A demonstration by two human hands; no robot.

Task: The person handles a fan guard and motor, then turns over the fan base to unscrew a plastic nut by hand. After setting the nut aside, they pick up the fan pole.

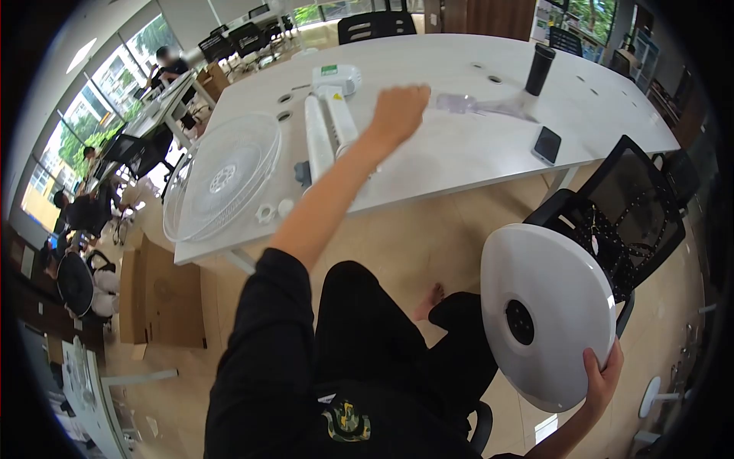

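Observation:
My right hand (604, 375) grips the rim of a white fan base (497, 306), a large rounded disc held tilted at my right side, with a dark round recess at its centre. My left hand (401, 111) is over the white table, its fingers curled closed; what is in them, if anything, is hidden. Just right of it lies a crumpled clear plastic bag (459, 103). On the left of my forearm are white fan column parts (319, 134), a white fan motor head (345, 79) with a green label, and fan grilles (252, 164).
On the table (428, 180) are a black tumbler (540, 70), a phone (547, 145), and small white rings (265, 213) near the edge. A mesh chair (642, 214) stands at the right. An open cardboard box (164, 302) is on the floor at left. Other people sit farther off.

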